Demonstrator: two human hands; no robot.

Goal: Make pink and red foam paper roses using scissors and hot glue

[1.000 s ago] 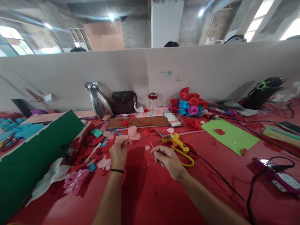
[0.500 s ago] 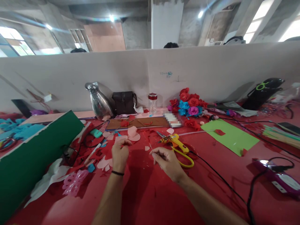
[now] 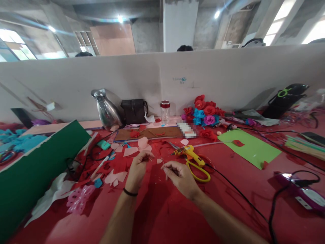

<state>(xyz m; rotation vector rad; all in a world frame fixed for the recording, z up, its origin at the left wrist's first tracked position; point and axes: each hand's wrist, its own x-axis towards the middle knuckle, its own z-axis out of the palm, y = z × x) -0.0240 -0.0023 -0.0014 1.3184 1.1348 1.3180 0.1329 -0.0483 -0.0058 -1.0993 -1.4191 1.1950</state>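
Note:
My left hand (image 3: 138,171), with a dark band at the wrist, is closed in a pinch over the red table (image 3: 154,213). Whatever sits at its fingertips is too small to name. Opposite it, my right hand (image 3: 179,177) pinches a thin stick (image 3: 162,160) that points up and away. A small gap separates the two hands. Pale pink paper petals (image 3: 144,143) lie just beyond my left hand. Close to my right hand are a yellow glue gun (image 3: 192,155) and scissors with yellow handles (image 3: 203,179).
Red, blue and purple paper flowers (image 3: 208,112) stand at the back by a glass jar (image 3: 165,113), a black bag (image 3: 134,111) and a steel jug (image 3: 105,108). A green board (image 3: 45,179) slants at left. Lime paper (image 3: 254,149), a power strip (image 3: 299,193) and black cables occupy the right.
My left hand has moved right and slightly up, closer to my right hand. My right hand has barely shifted and still pinches the thin stick.

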